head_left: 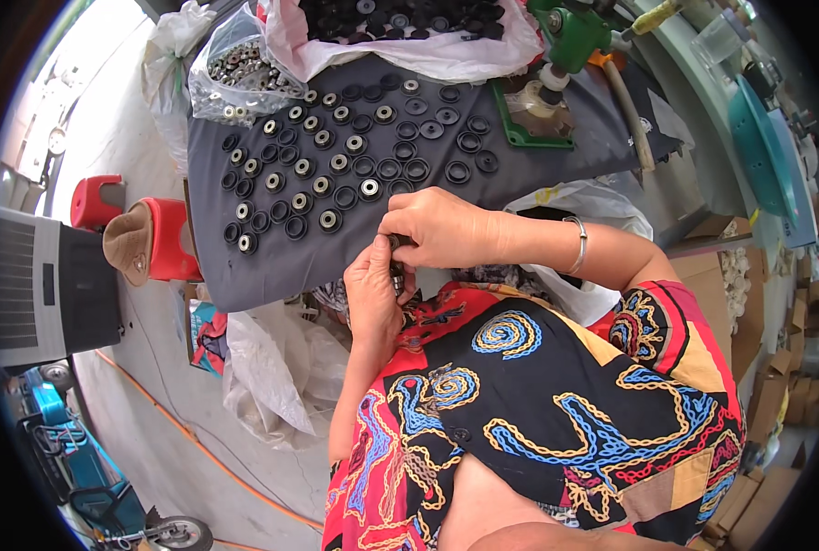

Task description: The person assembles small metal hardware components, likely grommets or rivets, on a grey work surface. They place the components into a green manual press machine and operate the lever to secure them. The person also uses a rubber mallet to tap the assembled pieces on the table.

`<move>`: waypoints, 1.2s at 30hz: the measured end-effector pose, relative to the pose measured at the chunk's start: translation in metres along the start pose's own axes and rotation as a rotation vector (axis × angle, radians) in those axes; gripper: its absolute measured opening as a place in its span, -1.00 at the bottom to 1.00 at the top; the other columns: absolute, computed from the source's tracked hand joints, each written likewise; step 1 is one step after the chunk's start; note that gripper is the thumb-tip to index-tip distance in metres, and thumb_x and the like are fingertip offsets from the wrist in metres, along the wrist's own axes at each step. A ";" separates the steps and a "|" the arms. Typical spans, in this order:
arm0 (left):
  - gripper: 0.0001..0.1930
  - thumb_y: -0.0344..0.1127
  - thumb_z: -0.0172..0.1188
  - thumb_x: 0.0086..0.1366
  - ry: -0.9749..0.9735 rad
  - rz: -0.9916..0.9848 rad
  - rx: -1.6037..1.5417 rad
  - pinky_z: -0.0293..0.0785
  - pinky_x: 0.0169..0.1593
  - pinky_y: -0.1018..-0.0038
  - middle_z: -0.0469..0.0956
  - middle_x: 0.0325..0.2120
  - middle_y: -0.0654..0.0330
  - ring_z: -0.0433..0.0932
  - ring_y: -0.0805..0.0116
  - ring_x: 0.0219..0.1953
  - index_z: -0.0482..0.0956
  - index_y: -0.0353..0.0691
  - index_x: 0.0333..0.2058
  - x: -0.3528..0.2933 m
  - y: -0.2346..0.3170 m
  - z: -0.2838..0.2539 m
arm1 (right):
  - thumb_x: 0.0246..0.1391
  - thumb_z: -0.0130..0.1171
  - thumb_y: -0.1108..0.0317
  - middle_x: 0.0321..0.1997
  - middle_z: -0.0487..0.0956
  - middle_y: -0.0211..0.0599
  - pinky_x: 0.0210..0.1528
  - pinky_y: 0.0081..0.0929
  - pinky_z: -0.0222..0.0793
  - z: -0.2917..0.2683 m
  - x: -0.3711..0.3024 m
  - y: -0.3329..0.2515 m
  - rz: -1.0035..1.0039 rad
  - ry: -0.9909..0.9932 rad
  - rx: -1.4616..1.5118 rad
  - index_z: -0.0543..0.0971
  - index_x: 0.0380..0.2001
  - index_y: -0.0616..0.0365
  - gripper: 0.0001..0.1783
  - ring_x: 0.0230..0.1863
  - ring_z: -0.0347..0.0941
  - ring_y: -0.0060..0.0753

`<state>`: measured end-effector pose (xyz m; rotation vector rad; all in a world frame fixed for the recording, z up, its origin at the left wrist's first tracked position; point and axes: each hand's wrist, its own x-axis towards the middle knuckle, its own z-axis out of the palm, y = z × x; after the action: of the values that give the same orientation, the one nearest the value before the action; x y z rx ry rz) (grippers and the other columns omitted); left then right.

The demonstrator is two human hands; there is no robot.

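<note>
The left hand (pixel 374 292) grips small metal parts (pixel 398 269); the right hand (pixel 442 226) is closed against it, contents hidden. Black rings (pixel 403 170) lie on the worktop (pixel 267 264).

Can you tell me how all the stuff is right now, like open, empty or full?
Left hand: closed around small metal parts.
Right hand: fingertips bent in to meet the left hand; grip hidden.
Black rings: some empty, others with metal centres.
Clear bag: loaded with metal pieces.
White sack: open, black pieces showing.
Green press: upright.
Bracelet: worn, right arm.
Red stools: upright.
</note>
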<state>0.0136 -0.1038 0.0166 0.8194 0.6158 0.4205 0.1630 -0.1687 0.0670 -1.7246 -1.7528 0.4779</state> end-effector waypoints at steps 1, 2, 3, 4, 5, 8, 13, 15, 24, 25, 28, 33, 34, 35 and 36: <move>-0.65 -0.09 0.04 0.44 -0.001 0.009 0.010 0.10 -0.72 0.65 0.48 -0.62 0.25 0.36 0.55 -0.72 0.54 -0.28 -0.37 -0.001 0.000 0.001 | -0.14 0.24 0.44 -0.41 0.52 -0.18 -0.29 -0.29 0.50 0.001 0.000 0.003 -0.031 0.012 -0.040 0.59 -0.41 0.24 -0.84 -0.39 0.54 -0.10; -0.65 -0.09 0.03 0.44 -0.002 0.018 0.021 0.10 -0.71 0.65 0.47 -0.62 0.26 0.35 0.56 -0.72 0.54 -0.28 -0.37 0.000 0.000 0.002 | -0.15 0.25 0.45 -0.41 0.50 -0.20 -0.32 -0.30 0.51 0.002 0.000 0.005 -0.062 0.025 -0.080 0.58 -0.40 0.24 -0.83 -0.41 0.54 -0.12; -0.65 -0.09 0.03 0.44 -0.003 0.019 0.019 0.10 -0.71 0.65 0.47 -0.62 0.26 0.35 0.57 -0.72 0.54 -0.28 -0.37 0.001 0.000 0.001 | -0.16 0.25 0.45 -0.41 0.50 -0.21 -0.33 -0.29 0.50 0.003 0.000 0.006 -0.102 0.035 -0.137 0.58 -0.41 0.23 -0.83 -0.42 0.53 -0.12; -0.65 -0.09 0.02 0.45 -0.004 0.020 0.017 0.10 -0.71 0.66 0.47 -0.62 0.26 0.35 0.57 -0.71 0.53 -0.28 -0.37 0.004 -0.001 0.000 | -0.17 0.25 0.44 -0.41 0.49 -0.21 -0.34 -0.29 0.50 0.005 0.000 0.006 -0.142 0.044 -0.194 0.58 -0.41 0.23 -0.83 -0.43 0.52 -0.12; -0.64 -0.09 0.02 0.45 -0.005 0.025 0.013 0.10 -0.71 0.66 0.47 -0.62 0.27 0.35 0.58 -0.71 0.53 -0.28 -0.37 0.005 -0.001 -0.002 | -0.18 0.25 0.44 -0.41 0.49 -0.22 -0.36 -0.29 0.50 0.006 0.000 0.007 -0.185 0.053 -0.253 0.58 -0.42 0.22 -0.83 -0.44 0.51 -0.13; -0.64 -0.09 0.01 0.45 -0.081 0.019 -0.013 0.12 -0.69 0.68 0.48 -0.60 0.26 0.37 0.57 -0.69 0.54 -0.32 -0.27 0.003 -0.001 -0.005 | -0.19 0.24 0.44 -0.44 0.48 -0.21 -0.38 -0.31 0.49 0.007 0.004 0.016 -0.219 0.087 -0.193 0.57 -0.43 0.19 -0.84 -0.44 0.52 -0.14; -0.61 -0.13 -0.04 0.47 -0.071 0.028 -0.013 0.14 -0.69 0.64 0.50 -0.57 0.19 0.38 0.52 -0.69 0.51 -0.41 -0.06 -0.003 0.015 0.002 | -0.16 0.23 0.43 -0.44 0.56 -0.12 -0.32 -0.33 0.49 -0.048 0.036 0.073 -0.132 0.297 -0.301 0.60 -0.37 0.21 -0.80 -0.39 0.54 -0.07; -0.62 -0.14 -0.04 0.47 -0.088 0.047 -0.052 0.14 -0.69 0.64 0.50 -0.57 0.19 0.38 0.52 -0.69 0.51 -0.41 -0.08 0.000 0.013 -0.006 | -0.16 0.24 0.40 -0.41 0.59 -0.07 -0.28 -0.29 0.48 -0.067 0.046 0.106 0.050 0.297 -0.354 0.62 -0.34 0.25 -0.76 -0.37 0.55 -0.05; -0.68 -0.20 -0.04 0.47 -0.027 0.041 -0.145 0.12 -0.71 0.64 0.50 -0.57 0.18 0.39 0.48 -0.70 0.52 -0.38 -0.13 0.001 0.015 -0.011 | -0.17 0.20 0.41 -0.46 0.59 0.00 -0.30 -0.21 0.43 -0.072 0.064 0.148 0.243 0.135 -0.489 0.62 -0.37 0.26 -0.78 -0.40 0.53 0.05; -0.68 -0.20 -0.04 0.47 -0.028 0.040 -0.154 0.12 -0.71 0.64 0.50 -0.57 0.18 0.40 0.48 -0.70 0.52 -0.38 -0.13 0.000 0.016 -0.011 | -0.17 0.20 0.41 -0.45 0.59 0.01 -0.29 -0.20 0.43 -0.073 0.064 0.147 0.254 0.125 -0.499 0.61 -0.39 0.27 -0.78 -0.40 0.52 0.07; -0.67 -0.20 -0.05 0.47 -0.025 0.030 -0.188 0.13 -0.71 0.63 0.50 -0.56 0.17 0.40 0.46 -0.68 0.52 -0.39 -0.13 -0.003 0.017 -0.010 | -0.18 0.20 0.42 -0.46 0.59 0.04 -0.27 -0.17 0.45 -0.074 0.065 0.140 0.230 0.117 -0.569 0.60 -0.44 0.30 -0.81 -0.40 0.52 0.12; -0.63 -0.18 -0.11 0.49 -0.027 -0.014 -0.234 0.18 -0.66 0.58 0.51 -0.53 0.12 0.43 0.38 -0.63 0.51 -0.42 -0.13 0.000 0.021 -0.005 | -0.19 0.19 0.44 -0.48 0.58 0.11 -0.28 -0.14 0.50 -0.072 0.075 0.121 0.227 0.033 -0.747 0.59 -0.54 0.31 -0.87 -0.37 0.56 0.13; -0.61 -0.17 -0.13 0.49 -0.078 -0.014 -0.260 0.20 -0.64 0.56 0.52 -0.51 0.10 0.45 0.35 -0.60 0.51 -0.43 -0.13 0.001 0.019 -0.006 | -0.19 0.19 0.45 -0.45 0.60 0.08 -0.28 -0.14 0.51 -0.070 0.079 0.115 0.229 -0.028 -0.785 0.61 -0.54 0.29 -0.88 -0.35 0.58 0.10; -0.61 -0.17 -0.13 0.49 -0.076 -0.021 -0.272 0.21 -0.64 0.56 0.52 -0.51 0.09 0.45 0.34 -0.60 0.51 -0.43 -0.12 0.001 0.019 -0.005 | -0.19 0.19 0.45 -0.43 0.61 0.05 -0.28 -0.14 0.52 -0.071 0.085 0.110 0.227 -0.086 -0.832 0.62 -0.54 0.27 -0.89 -0.33 0.59 0.07; -0.61 -0.17 -0.13 0.49 -0.075 -0.028 -0.284 0.21 -0.64 0.56 0.52 -0.50 0.09 0.45 0.34 -0.59 0.51 -0.43 -0.12 0.001 0.019 -0.003 | -0.19 0.19 0.46 -0.40 0.63 0.02 -0.28 -0.15 0.53 -0.071 0.088 0.106 0.226 -0.142 -0.880 0.63 -0.54 0.26 -0.89 -0.31 0.60 0.04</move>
<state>0.0099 -0.0898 0.0294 0.5527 0.4835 0.4382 0.2945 -0.0854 0.0663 -2.5499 -2.0381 -0.1332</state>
